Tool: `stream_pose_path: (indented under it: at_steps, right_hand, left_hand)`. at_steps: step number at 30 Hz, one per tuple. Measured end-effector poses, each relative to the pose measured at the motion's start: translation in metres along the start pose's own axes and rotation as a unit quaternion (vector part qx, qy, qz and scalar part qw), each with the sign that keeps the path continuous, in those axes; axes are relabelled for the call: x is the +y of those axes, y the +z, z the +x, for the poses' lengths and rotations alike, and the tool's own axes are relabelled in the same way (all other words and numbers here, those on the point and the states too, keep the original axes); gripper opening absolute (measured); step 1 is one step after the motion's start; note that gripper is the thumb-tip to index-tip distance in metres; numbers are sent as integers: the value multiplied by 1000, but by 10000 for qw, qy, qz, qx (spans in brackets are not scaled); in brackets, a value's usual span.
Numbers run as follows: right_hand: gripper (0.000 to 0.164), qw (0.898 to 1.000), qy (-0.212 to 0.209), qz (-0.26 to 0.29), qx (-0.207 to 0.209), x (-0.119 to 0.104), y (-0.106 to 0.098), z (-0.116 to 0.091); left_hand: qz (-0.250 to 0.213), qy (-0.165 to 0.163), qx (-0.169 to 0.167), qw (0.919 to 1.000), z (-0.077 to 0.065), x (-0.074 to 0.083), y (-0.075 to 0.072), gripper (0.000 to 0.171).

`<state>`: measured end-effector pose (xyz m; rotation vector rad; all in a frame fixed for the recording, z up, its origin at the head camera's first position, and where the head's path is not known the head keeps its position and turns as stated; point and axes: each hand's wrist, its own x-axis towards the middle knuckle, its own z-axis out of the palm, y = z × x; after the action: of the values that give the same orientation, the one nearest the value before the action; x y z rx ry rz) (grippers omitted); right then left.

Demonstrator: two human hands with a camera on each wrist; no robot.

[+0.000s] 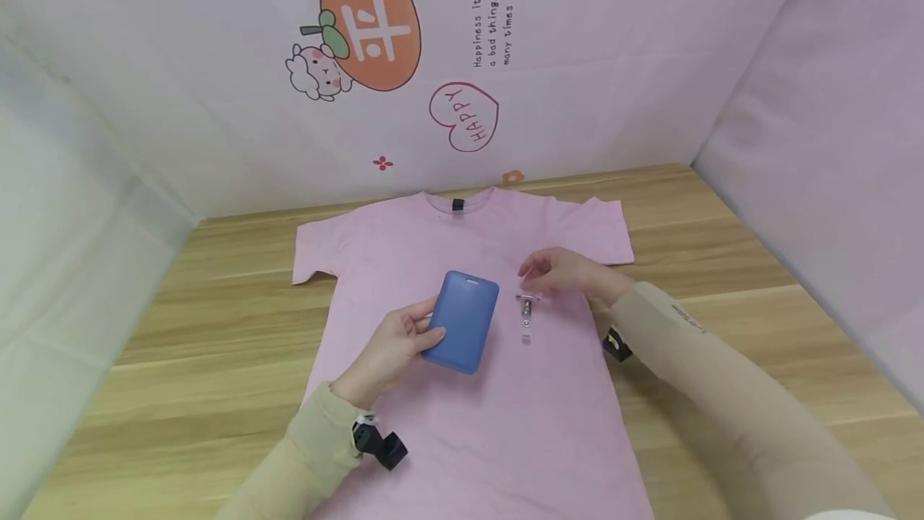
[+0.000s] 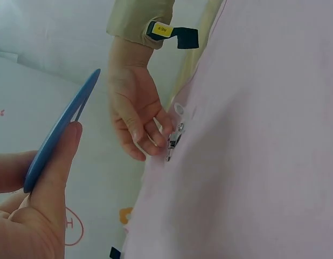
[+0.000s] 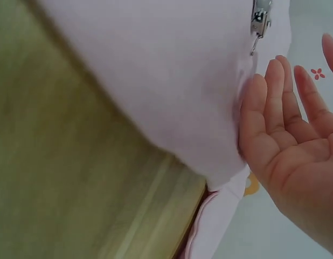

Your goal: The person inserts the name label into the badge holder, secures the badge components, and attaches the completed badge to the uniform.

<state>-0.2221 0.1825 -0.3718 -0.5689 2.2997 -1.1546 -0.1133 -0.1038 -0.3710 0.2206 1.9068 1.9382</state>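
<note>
Left hand [image 1: 393, 347]: nearest the lens; fingers and thumb pinch the translucent blue plastic badge holder [image 1: 464, 321] by its lower left edge, tilted just above the shirt.
Metal badge clip [image 1: 526, 309]: lies on the pink cotton T-shirt [image 1: 462, 263], beside the holder.
Right hand [image 1: 566, 273]: fingers relaxed, slightly spread, tips at the clip, pinching nothing.
Shirt: flat on the wooden surface [image 1: 216, 343].

I see long beige sleeves on both of my arms, with ribbed cuffs at the wrists. My left hand [image 1: 393, 347] and right hand [image 1: 570, 273] are bare. A black strap sits at each wrist, the right one carrying a small yellow label.
</note>
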Motion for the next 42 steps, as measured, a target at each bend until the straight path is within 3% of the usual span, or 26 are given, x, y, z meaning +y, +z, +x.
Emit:
stream_pose_path:
  at_steps: [8, 18, 24, 35, 42]
  right_hand:
    - [34, 9969, 540, -539, -194, 4, 3, 6]
    - [39, 9916, 471, -1144, -369, -2, 7, 9]
    - [39, 9900, 477, -1287, -326, -1, 10, 12]
    - [36, 9885, 129, -1498, -183, 2, 16, 13]
    - [38, 9877, 213, -1533, -214, 2, 16, 12]
  left_hand:
    - [-19, -80, 19, 10000, -3, -3, -5, 56]
    - [-43, -48, -23, 10000, -3, -5, -10, 56]
    - [-2, 12, -178, 9998, 0, -7, -9, 55]
    - [-71, -96, -207, 9997, 2, -9, -3, 56]
    - [-35, -108, -291, 9995, 3, -8, 0, 56]
